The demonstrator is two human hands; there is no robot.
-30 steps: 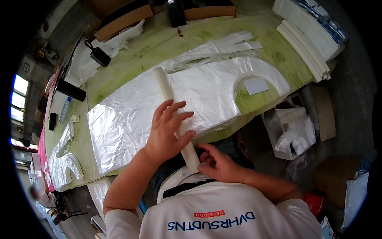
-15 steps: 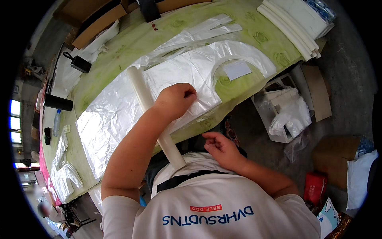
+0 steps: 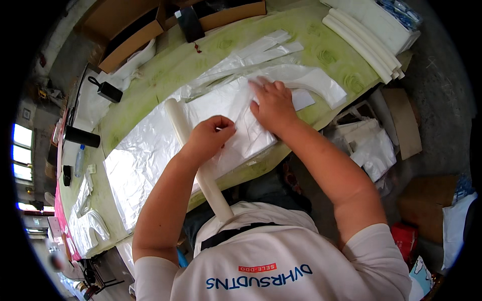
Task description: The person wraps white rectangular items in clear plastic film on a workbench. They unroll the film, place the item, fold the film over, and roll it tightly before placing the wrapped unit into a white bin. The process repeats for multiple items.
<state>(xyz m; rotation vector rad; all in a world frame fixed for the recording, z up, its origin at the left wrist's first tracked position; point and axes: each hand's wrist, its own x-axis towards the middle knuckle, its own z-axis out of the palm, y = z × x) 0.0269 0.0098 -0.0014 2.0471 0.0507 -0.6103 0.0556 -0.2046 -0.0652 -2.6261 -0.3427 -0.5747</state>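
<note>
A stack of thin, shiny, translucent plastic bags (image 3: pixel 145 163) lies across the table, with a curved cutout toward its right end. My left hand (image 3: pixel 208 136) is closed in a pinch over the stack's middle, its fingertips at the film of the top bag. To its right, my right hand (image 3: pixel 275 106) lies palm down on the film beside the cutout, fingers stretched out and their tips slightly blurred. A cream-coloured tube (image 3: pixel 213 193) runs from the bags to my waist, passing beneath my left forearm. A white card (image 3: pixel 303 99) shows partly behind my right hand.
Flattened plastic strips (image 3: pixel 251 52) lie beyond the stack on the green tablecloth (image 3: pixel 329 52). Several cream tubes (image 3: pixel 359 45) rest at the far right. A black speaker (image 3: pixel 108 92) and a bottle (image 3: pixel 79 160) stand left. A bin of plastic scraps (image 3: pixel 374 150) is beyond the table edge.
My right hand has moved from near my waist up and forward onto the film beside the cutout. My left hand has shifted slightly left and nearer to me, still pinched.
</note>
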